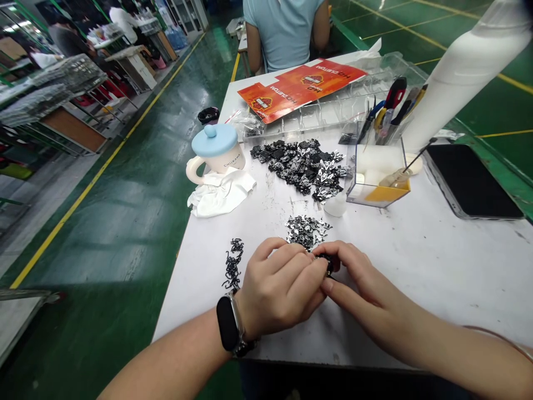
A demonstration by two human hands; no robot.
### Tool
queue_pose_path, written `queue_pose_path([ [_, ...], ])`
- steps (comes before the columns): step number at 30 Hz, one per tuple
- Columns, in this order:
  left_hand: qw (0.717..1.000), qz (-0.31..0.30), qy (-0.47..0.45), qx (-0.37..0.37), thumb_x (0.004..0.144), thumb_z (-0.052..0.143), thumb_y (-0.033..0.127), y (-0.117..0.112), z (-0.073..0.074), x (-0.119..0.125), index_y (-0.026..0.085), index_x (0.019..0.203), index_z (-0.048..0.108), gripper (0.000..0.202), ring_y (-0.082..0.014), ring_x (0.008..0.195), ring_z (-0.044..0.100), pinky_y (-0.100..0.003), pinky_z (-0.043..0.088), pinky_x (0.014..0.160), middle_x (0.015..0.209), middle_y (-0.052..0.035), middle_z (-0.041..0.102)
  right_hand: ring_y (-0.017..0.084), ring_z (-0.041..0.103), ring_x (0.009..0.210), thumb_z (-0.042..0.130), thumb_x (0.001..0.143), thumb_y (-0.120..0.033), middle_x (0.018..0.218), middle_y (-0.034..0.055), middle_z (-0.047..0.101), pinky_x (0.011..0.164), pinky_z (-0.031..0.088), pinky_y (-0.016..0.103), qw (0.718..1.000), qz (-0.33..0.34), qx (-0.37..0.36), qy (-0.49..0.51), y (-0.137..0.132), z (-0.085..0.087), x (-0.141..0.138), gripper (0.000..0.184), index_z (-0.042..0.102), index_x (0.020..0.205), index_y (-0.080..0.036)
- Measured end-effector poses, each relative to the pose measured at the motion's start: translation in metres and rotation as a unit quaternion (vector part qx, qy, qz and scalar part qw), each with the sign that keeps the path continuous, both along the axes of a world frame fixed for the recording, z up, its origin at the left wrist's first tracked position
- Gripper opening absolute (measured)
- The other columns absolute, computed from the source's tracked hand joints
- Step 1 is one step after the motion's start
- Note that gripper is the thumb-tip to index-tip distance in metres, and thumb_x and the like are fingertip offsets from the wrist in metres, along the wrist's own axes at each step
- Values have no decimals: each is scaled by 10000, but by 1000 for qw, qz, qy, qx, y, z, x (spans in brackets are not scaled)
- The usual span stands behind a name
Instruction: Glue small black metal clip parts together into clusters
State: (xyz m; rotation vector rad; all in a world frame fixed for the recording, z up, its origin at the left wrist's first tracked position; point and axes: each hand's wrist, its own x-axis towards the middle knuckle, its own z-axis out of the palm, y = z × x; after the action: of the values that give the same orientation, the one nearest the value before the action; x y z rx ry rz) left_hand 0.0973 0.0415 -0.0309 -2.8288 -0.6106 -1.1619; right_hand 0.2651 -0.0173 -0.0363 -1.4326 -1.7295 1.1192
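My left hand (280, 288) and my right hand (357, 280) meet over the white table (437, 261), fingers pinched together on a small black part (328, 262) between them. A black watch sits on my left wrist. Just beyond my fingers lies a small heap of black-and-silver parts (306, 229). A larger heap of similar parts (303, 164) lies farther back. A cluster of thin black clips (233, 264) rests left of my left hand.
A white mug with a blue lid (215, 151) and a white cloth (220, 191) sit at the left. A clear box with tools (381, 166), a clear tray with orange cartons (300, 88), a white roll (466, 66) and a dark tablet (470, 180) stand around. A person in a light-blue shirt (285, 30) stands beyond.
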Motion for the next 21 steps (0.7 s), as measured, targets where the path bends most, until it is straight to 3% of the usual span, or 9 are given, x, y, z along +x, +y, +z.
queue_pose_path([
  [4, 991, 31, -59, -120, 700, 628, 108, 1, 2, 0, 158, 885, 603, 193, -171, 697, 641, -327, 504, 647, 714, -32, 675, 216, 499, 987, 504, 902, -332, 1059, 59, 535, 859, 441, 399, 994, 20, 96, -57, 11, 6, 19, 342, 413, 1225, -269],
  [7, 976, 40, -84, -199, 696, 619, 98, 0, 4, 0, 183, 871, 608, 196, -165, 707, 633, -326, 523, 662, 739, -23, 679, 207, 525, 916, 480, 912, -282, 965, 60, 574, 798, 430, 373, 984, 26, 146, -100, 21, 6, 36, 160, 519, 1058, -230],
  [9, 969, 42, -86, -226, 694, 631, 104, 0, 5, -1, 181, 858, 608, 183, -161, 699, 631, -317, 527, 649, 732, -18, 677, 194, 534, 859, 469, 903, -217, 911, 54, 594, 754, 412, 355, 968, 67, 196, -141, 28, 2, 44, 110, 561, 962, -216],
  [13, 969, 65, -92, -219, 683, 643, 110, -1, 5, -2, 177, 841, 602, 177, -162, 702, 625, -315, 525, 644, 731, -15, 673, 176, 488, 726, 408, 891, -90, 824, 50, 591, 689, 375, 347, 877, 198, 352, -261, 36, -12, 41, 265, 591, 1039, -214],
  [16, 974, 85, -96, -187, 680, 653, 111, 2, 5, -4, 176, 845, 600, 186, -159, 703, 621, -307, 522, 642, 725, -9, 667, 173, 442, 656, 385, 900, -74, 760, 53, 572, 640, 367, 346, 810, 236, 438, -309, 39, -18, 30, 260, 611, 974, -178],
  [18, 974, 103, -99, -174, 683, 653, 117, 6, 6, -5, 178, 847, 599, 183, -152, 687, 620, -295, 520, 631, 711, -3, 654, 170, 448, 647, 406, 893, -71, 745, 58, 576, 639, 381, 355, 783, 258, 475, -307, 40, -18, 23, 234, 625, 884, -156],
  [21, 971, 132, -110, -169, 685, 648, 123, 11, 7, -8, 181, 845, 601, 177, -149, 667, 625, -288, 521, 620, 697, 0, 644, 172, 490, 673, 436, 877, -61, 776, 65, 600, 684, 416, 380, 770, 272, 498, -291, 36, -17, 17, 217, 630, 841, -151],
])
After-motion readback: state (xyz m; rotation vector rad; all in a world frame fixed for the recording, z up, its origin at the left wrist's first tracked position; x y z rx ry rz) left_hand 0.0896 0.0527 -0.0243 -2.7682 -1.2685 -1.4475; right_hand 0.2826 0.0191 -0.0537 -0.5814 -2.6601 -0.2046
